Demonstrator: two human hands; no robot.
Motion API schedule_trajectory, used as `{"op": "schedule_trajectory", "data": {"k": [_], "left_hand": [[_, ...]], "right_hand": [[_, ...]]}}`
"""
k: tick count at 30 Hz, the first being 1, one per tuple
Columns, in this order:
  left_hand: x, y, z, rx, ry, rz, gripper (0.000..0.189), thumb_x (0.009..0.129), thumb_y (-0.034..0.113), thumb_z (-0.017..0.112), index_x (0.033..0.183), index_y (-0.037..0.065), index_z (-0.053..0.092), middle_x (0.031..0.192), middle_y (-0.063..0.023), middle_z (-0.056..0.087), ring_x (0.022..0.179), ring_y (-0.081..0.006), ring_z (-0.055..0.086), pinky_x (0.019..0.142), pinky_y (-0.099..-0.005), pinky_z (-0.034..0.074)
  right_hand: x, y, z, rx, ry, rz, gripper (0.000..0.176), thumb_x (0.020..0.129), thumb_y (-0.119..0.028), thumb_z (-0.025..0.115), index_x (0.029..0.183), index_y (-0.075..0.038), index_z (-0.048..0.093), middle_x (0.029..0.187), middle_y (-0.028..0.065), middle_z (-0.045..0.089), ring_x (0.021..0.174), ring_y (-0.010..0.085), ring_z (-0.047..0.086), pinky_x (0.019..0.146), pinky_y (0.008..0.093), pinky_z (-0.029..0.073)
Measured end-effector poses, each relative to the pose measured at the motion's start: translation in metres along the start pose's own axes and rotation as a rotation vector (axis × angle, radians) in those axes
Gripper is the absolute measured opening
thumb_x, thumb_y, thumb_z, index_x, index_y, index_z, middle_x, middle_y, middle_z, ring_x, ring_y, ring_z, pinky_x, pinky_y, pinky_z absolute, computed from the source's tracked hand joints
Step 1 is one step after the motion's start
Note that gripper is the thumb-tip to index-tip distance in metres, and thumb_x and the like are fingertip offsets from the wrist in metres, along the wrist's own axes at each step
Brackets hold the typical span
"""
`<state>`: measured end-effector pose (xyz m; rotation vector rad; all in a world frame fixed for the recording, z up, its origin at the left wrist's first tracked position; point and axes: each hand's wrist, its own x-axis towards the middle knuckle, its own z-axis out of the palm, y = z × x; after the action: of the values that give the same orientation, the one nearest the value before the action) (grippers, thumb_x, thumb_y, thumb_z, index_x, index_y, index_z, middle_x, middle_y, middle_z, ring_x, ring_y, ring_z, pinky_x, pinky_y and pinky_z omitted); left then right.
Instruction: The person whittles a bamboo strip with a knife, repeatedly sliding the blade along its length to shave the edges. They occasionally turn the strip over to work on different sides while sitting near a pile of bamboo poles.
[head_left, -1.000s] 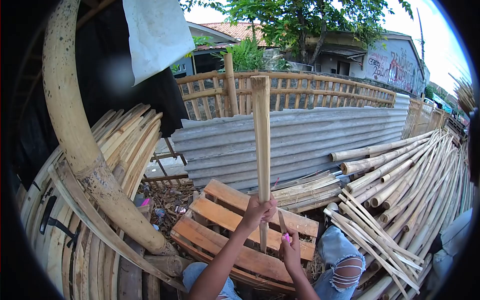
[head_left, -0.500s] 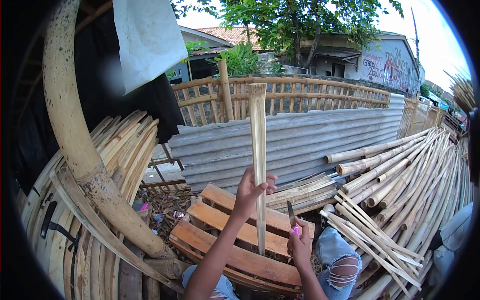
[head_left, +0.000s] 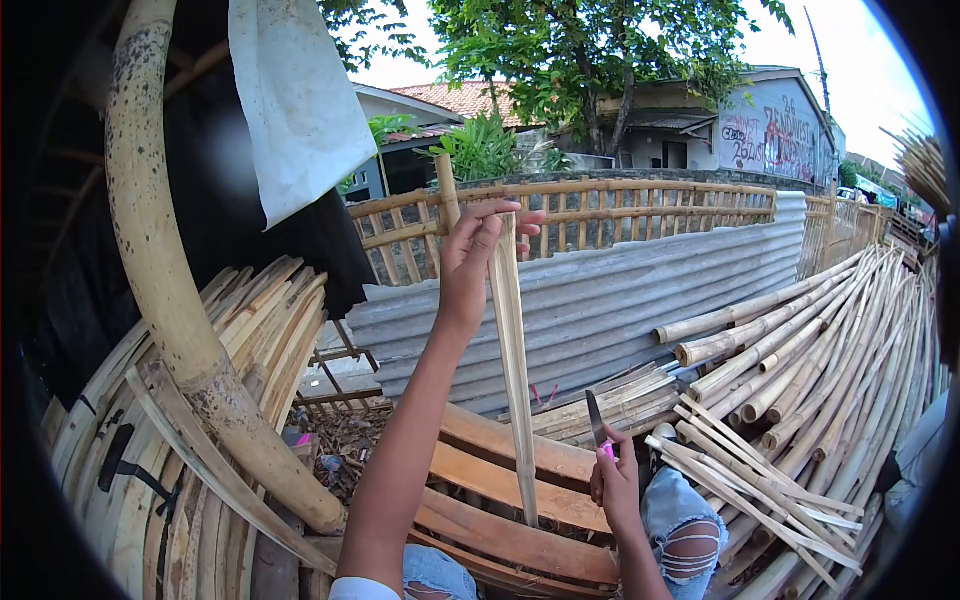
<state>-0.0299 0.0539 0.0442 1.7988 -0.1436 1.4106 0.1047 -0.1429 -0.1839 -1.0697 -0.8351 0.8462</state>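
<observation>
While left hand [head_left: 470, 255] grips slat [head_left: 515, 400] at its top, right hand [head_left: 615, 480] fisted round knife [head_left: 594, 420], open air between.

2 hands [head_left: 468, 258] [head_left: 616, 482], 1 bamboo slat [head_left: 515, 380], 1 knife [head_left: 594, 420], 1 pallet [head_left: 490, 465]

The bamboo slat [head_left: 513, 370] is long, narrow and pale tan, and it narrows to a point at its lower end. It stands almost upright with its top leaning slightly left, pinched at the top between the fingers of the left hand [head_left: 472, 258], while its pointed tip rests on a board of the wooden pallet [head_left: 470, 470] near the pallet's front edge. The knife [head_left: 596, 425] has a short dark blade pointing straight up and a pink handle gripped in the right hand [head_left: 616, 485]; it is just right of the slat's lower part and not touching it.
</observation>
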Motion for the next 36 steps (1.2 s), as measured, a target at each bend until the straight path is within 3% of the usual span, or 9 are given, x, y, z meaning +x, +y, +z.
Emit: {"op": "schedule_trajectory", "data": {"k": [5,7,11,16,17,19,22,31,36], "left_hand": [[0.003,0.020,0.032,0.272,-0.059,0.186,0.025,0.096,0.022,0.050,0.112,0.005,0.060,0.121,-0.0139,0.060,0.115,-0.0216,0.055,0.102,-0.0369,0.039],[0.005,0.024,0.042,0.325,-0.047,0.226,0.023,0.091,0.019,0.058,0.108,0.005,0.062,0.116,-0.0112,0.063,0.113,-0.0199,0.055,0.101,-0.0346,0.038],[0.004,0.040,0.055,0.621,-0.005,0.245,0.021,0.084,0.013,0.067,0.103,0.006,0.067,0.094,-0.0049,0.062,0.091,-0.0147,0.055,0.084,-0.0290,0.041],[0.010,0.047,0.072,0.718,0.016,0.204,0.022,0.078,0.010,0.073,0.100,0.007,0.070,0.076,-0.0033,0.054,0.068,-0.0124,0.048,0.065,-0.0274,0.041],[0.011,0.048,0.077,0.757,0.031,0.204,0.023,0.077,0.010,0.074,0.099,0.006,0.070,0.073,-0.0038,0.053,0.065,-0.0128,0.048,0.062,-0.0278,0.041],[0.012,0.049,0.084,0.793,0.047,0.205,0.023,0.076,0.010,0.074,0.098,0.006,0.071,0.070,-0.0043,0.051,0.062,-0.0133,0.047,0.058,-0.0282,0.040],[0.013,0.045,0.090,0.866,0.068,0.216,0.024,0.075,0.011,0.075,0.098,0.006,0.071,0.068,-0.0052,0.050,0.060,-0.0145,0.047,0.057,-0.0297,0.040],[0.009,0.047,0.089,0.866,0.074,0.212,0.023,0.077,0.013,0.073,0.099,0.006,0.071,0.068,-0.0052,0.050,0.060,-0.0140,0.047,0.058,-0.0298,0.040],[0.006,0.043,0.080,0.754,0.092,0.152,0.025,0.078,0.015,0.073,0.102,0.007,0.070,0.071,-0.0036,0.053,0.062,-0.0117,0.048,0.059,-0.0276,0.040]], "right_hand": [[0.010,-0.092,0.021,-0.182,-0.074,-0.153,0.035,0.100,-0.021,0.041,0.132,-0.008,0.041,0.052,-0.0040,0.039,0.042,0.0038,0.034,0.041,0.0199,0.028],[0.010,-0.130,0.027,-0.221,-0.044,-0.155,0.034,0.100,-0.023,0.041,0.131,-0.009,0.045,0.053,-0.0033,0.041,0.044,0.0040,0.036,0.043,0.0202,0.029],[0.019,-0.179,0.032,-0.375,0.004,-0.293,0.033,0.099,-0.021,0.041,0.128,-0.007,0.048,0.056,-0.0001,0.048,0.047,0.0042,0.041,0.045,0.0238,0.033],[0.028,-0.215,0.046,-0.508,-0.029,-0.371,0.025,0.098,-0.014,0.039,0.116,0.000,0.049,0.059,0.0077,0.054,0.053,0.0174,0.055,0.054,0.0334,0.043],[0.030,-0.214,0.049,-0.508,-0.027,-0.374,0.025,0.098,-0.014,0.039,0.116,0.000,0.049,0.059,0.0077,0.054,0.053,0.0174,0.055,0.054,0.0334,0.043],[0.036,-0.208,0.054,-0.434,-0.004,-0.439,0.025,0.099,-0.018,0.041,0.119,-0.006,0.048,0.054,0.0017,0.048,0.040,0.0066,0.040,0.039,0.0235,0.032],[0.024,-0.212,0.060,-0.415,-0.012,-0.299,0.024,0.099,-0.018,0.039,0.118,-0.005,0.045,0.054,0.0031,0.048,0.037,0.0098,0.041,0.037,0.0263,0.032],[0.032,-0.203,0.060,-0.615,-0.005,-0.441,0.023,0.098,-0.017,0.039,0.116,-0.003,0.042,0.053,0.0056,0.049,0.035,0.0139,0.041,0.036,0.0287,0.035],[0.034,-0.203,0.056,-0.510,-0.118,-0.300,0.025,0.098,-0.017,0.039,0.117,-0.002,0.041,0.053,0.0069,0.049,0.040,0.0156,0.047,0.040,0.0317,0.039]]}}
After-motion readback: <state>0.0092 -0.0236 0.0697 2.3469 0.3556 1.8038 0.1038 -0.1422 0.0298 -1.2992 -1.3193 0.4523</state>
